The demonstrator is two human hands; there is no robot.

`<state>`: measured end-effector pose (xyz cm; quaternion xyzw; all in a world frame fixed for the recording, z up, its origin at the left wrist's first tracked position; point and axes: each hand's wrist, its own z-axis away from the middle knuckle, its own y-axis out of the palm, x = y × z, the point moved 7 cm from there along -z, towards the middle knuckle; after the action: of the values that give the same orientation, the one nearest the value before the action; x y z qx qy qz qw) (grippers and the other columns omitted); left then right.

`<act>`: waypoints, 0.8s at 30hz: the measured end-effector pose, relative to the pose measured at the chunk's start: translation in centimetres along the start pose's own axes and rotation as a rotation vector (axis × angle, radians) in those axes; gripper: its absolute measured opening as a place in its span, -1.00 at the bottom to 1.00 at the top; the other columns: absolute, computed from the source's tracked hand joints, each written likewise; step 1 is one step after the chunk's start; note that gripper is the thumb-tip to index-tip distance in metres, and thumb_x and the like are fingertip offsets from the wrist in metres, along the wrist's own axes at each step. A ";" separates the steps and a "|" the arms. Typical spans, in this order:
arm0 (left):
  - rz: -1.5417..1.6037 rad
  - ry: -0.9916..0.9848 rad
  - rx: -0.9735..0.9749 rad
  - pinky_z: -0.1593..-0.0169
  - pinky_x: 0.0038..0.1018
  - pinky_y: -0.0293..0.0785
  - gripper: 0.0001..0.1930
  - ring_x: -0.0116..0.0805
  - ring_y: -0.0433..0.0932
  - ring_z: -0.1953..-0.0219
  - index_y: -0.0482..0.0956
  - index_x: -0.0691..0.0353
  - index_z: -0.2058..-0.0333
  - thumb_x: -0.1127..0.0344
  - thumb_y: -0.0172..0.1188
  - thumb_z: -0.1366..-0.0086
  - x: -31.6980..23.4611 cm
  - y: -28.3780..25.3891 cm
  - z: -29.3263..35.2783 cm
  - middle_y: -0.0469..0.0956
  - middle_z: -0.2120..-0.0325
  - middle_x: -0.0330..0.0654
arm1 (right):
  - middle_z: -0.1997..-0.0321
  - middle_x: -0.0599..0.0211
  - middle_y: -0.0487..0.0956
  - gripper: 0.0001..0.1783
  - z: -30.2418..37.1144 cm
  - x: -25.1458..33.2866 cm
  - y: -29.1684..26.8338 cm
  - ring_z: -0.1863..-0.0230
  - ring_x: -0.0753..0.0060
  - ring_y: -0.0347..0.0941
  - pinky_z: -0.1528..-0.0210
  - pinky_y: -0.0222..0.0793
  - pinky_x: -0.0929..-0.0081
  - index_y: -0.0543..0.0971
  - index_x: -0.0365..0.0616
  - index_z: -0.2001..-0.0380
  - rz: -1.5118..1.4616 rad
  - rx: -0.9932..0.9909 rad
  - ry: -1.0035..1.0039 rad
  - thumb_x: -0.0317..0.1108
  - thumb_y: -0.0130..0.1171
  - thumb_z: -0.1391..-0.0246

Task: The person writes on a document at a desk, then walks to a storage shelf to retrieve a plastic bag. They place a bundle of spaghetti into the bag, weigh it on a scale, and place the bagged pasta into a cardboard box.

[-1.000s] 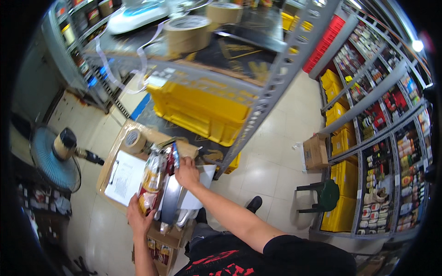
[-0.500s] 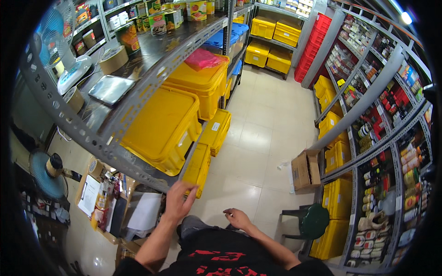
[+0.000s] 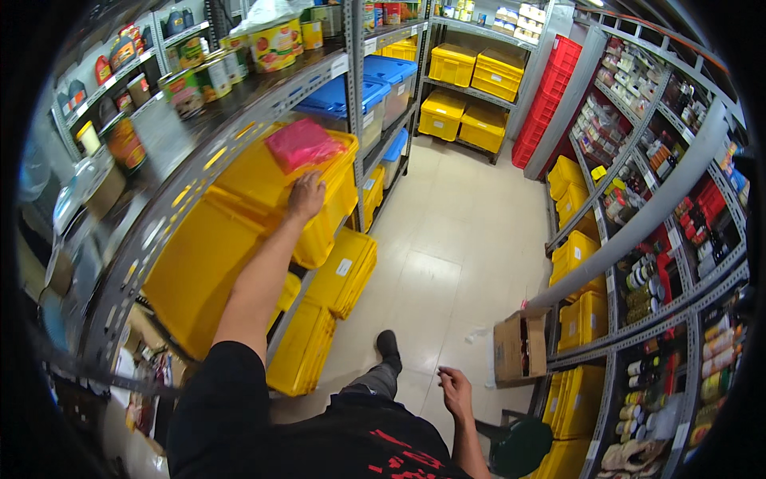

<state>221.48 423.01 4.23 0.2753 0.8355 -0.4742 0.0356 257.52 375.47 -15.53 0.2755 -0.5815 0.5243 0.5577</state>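
My left hand [image 3: 306,196] reaches forward to a yellow lidded bin [image 3: 339,203] on the shelf's lower level. Its slightly bent fingers are at the lid's edge, just below a bright pink plastic bag [image 3: 305,144]. Whether they press on the lid I cannot make out; nothing shows in them. My right hand [image 3: 456,393] hangs at my side over the floor, fingers loosely bent and apart, holding nothing. Closer to me, another yellow bin [image 3: 195,267] sits beside my left forearm.
Tins [image 3: 271,46] stand on the metal shelf top at left. More yellow bins [image 3: 302,347] sit low beside the aisle. To the right are an open cardboard box [image 3: 511,351], a dark green stool [image 3: 520,444] and shelves of jars. Red crates [image 3: 550,96] are stacked at the back.
I have moved forward along the left shelf. My left hand has gone from near the shelf's front corner to the bin with the pink bag. My right hand has swung rightward.
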 end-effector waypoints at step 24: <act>-0.144 -0.429 -0.034 -0.08 -0.14 0.52 -0.45 0.09 0.55 -0.07 0.50 0.03 -0.12 0.03 0.37 -0.17 13.4 3.1 -14.2 0.49 -0.15 0.02 | 0.16 0.26 0.66 -0.65 -57.2 12.4 -1.0 0.28 0.47 0.54 0.25 0.44 0.51 0.58 -0.28 -0.02 -0.024 0.328 -0.008 -0.25 0.07 -0.32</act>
<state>214.51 441.48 5.34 0.1072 0.8340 -0.5092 0.1834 276.18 430.91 -13.48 0.3720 -0.4866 0.6045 0.5093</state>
